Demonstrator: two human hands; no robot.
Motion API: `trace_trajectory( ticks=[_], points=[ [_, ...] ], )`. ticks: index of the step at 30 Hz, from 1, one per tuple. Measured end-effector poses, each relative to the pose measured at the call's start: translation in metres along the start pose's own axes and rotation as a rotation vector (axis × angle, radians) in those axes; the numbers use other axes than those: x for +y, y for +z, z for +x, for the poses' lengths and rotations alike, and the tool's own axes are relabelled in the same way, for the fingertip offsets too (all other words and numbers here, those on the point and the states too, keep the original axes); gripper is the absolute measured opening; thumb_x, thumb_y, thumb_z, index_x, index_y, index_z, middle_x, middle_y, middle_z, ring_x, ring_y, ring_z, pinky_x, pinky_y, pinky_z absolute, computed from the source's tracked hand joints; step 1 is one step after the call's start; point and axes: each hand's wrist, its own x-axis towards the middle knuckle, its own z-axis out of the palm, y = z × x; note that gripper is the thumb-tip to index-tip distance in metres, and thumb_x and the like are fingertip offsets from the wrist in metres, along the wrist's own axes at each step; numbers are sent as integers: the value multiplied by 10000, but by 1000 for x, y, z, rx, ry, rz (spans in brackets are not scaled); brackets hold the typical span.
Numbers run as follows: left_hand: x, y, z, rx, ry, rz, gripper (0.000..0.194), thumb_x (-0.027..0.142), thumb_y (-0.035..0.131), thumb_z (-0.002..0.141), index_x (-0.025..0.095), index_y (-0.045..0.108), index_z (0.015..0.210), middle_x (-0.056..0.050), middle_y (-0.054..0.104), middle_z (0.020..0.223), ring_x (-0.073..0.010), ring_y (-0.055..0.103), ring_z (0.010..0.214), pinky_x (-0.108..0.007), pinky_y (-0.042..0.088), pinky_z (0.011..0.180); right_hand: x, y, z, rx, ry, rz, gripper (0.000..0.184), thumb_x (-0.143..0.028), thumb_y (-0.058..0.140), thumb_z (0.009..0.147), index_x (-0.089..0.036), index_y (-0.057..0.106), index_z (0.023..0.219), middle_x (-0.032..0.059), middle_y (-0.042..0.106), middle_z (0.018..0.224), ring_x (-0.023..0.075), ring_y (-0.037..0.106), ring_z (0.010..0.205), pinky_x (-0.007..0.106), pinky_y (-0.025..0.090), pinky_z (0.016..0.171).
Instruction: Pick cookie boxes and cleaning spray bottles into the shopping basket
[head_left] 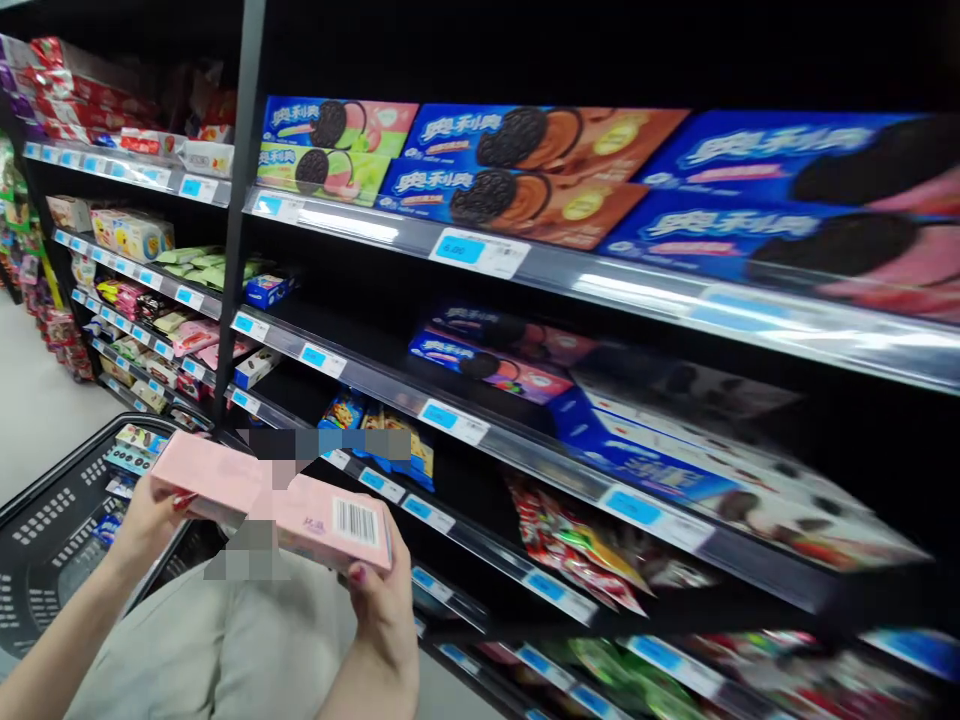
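Head view: pink box (217,478) lies between both hands' fingers (358,573).

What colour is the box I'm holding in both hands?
Pale pink, seen best in the head view.

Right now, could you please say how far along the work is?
Seems done: a small box and blue packet lie in the basket. In hand: left hand and right hand hold a pink box by its ends. Left: that box is not in the basket; whether more is wanted from the shelf is unclear.
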Motion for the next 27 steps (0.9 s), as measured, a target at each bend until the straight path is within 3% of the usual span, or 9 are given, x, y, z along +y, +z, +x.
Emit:
trace_trajectory(
  ticks=[2,5,9,13,16,20,27],
  points=[
    [7,-5,0,-105,40,127,799,409,964,381,187,683,1096,-149,763,1010,-361,695,1018,-434,566,903,-6,-10,-3,-72,-139,-58,621,-582,875,527,-252,691,1020,71,659,991,276,627,931,384,519,797],
    [16,-11,0,-236,145,361,690,297,958,402,206,731,1048,-172,747,1105,-375,681,1062,-429,532,957,-13,-24,-10,-86,-260,-119,600,-510,928,472,-287,688,975,68,663,996,280,637,942,429,522,835],
    [17,-14,0,-326,132,465,490,202,908,470,233,772,939,-152,755,1096,-382,692,1042,-446,554,911,-14,-36,-19,-48,-278,-183,599,-496,947,428,-282,677,917,69,662,960,285,655,894,464,536,803],
    [15,-13,1,-339,105,478,500,206,906,463,229,775,945,-157,740,1139,-391,671,1087,-458,534,945,-17,-38,-21,-30,-292,-185,589,-501,941,435,-281,678,915,63,656,946,279,649,882,449,534,791],
    [8,-14,6,-347,123,559,566,196,912,438,230,771,986,-159,697,1237,-392,641,1143,-443,523,966,-29,-28,-20,-3,-341,-217,609,-576,898,482,-273,686,966,67,645,915,263,625,846,394,520,737],
    [-16,-18,15,-357,40,581,594,168,908,444,216,758,1017,-139,741,1138,-354,683,1057,-440,530,959,-50,4,-24,19,-439,-318,600,-584,879,531,-298,683,1021,36,638,878,225,590,807,326,480,711],
    [-50,-16,19,-405,-181,425,617,186,870,570,197,698,1162,-124,755,1085,-282,711,1003,-411,527,969,-59,52,-35,-169,-449,-478,523,-431,863,634,-367,639,1102,-13,684,913,217,632,787,332,480,720]
  ],
)
